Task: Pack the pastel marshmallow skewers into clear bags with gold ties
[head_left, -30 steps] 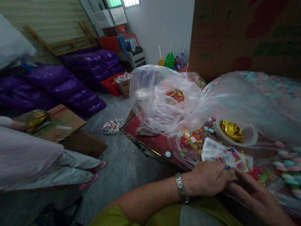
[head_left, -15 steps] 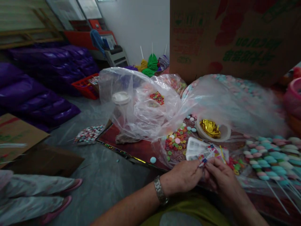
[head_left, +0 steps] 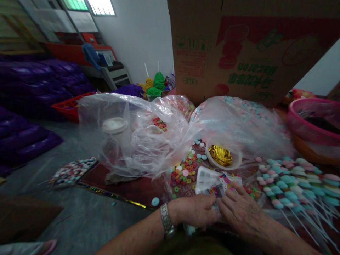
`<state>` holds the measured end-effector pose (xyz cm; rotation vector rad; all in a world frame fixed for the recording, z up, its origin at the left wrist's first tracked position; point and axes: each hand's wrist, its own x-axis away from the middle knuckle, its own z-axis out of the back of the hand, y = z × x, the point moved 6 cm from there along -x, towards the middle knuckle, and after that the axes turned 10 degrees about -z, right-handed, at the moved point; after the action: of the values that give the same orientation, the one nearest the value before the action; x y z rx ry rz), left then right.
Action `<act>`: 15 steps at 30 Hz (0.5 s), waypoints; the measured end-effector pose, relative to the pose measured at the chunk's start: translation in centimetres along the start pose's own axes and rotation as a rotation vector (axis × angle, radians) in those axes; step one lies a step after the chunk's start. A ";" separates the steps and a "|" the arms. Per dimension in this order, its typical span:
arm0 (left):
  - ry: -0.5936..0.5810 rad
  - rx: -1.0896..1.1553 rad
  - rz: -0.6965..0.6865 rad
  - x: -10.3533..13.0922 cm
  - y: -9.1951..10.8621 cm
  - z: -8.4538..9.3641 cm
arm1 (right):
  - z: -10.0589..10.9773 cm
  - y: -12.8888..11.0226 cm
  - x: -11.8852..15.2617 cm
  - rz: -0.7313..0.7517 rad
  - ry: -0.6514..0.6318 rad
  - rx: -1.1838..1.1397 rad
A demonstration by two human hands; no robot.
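Observation:
My left hand [head_left: 193, 211], with a metal watch on the wrist, is closed at the table's front edge, its fingertips meeting my right hand. What it holds is hidden. My right hand [head_left: 239, 212] lies beside it with fingers bent, over the lower edge of printed cards [head_left: 208, 180]. Whether it grips something I cannot make out. Left of the cards are colourful ring candies [head_left: 187, 168] on clear plastic. Behind them a white bowl [head_left: 237, 161] holds gold tinsel strips [head_left: 221, 156]. Candy skewers [head_left: 289, 180] on white sticks lie to the right.
Large clear bags [head_left: 164, 141] spread over the table, with a lidded clear jar [head_left: 114, 126] at left. A big cardboard box [head_left: 202, 53] stands behind. A pink basket [head_left: 318, 106] is at right. Purple bags [head_left: 32, 141] lie on the floor at left.
The view has turned right, showing more of the pink basket and the skewers. My hands have moved lower against the cards, and my right hand's fingers now lie flatter, partly over them.

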<state>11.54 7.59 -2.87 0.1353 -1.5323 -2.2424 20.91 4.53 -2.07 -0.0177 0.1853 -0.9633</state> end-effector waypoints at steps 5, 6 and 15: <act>0.016 -0.919 -0.239 0.9 2.7 -0.1 | -3.0 0.4 0.8 -0.442 -0.470 -0.825; 0.045 -0.964 -0.316 1.3 3.0 -0.3 | -3.6 0.2 1.1 -0.518 -0.635 -1.019; 0.789 0.081 0.075 2.3 -3.6 2.8 | 0.6 12.5 -8.6 -0.693 -0.332 -0.069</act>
<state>7.56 10.18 -4.68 0.8546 -1.1487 -1.7320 26.38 18.69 -1.37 -0.3210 -0.1068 -1.6245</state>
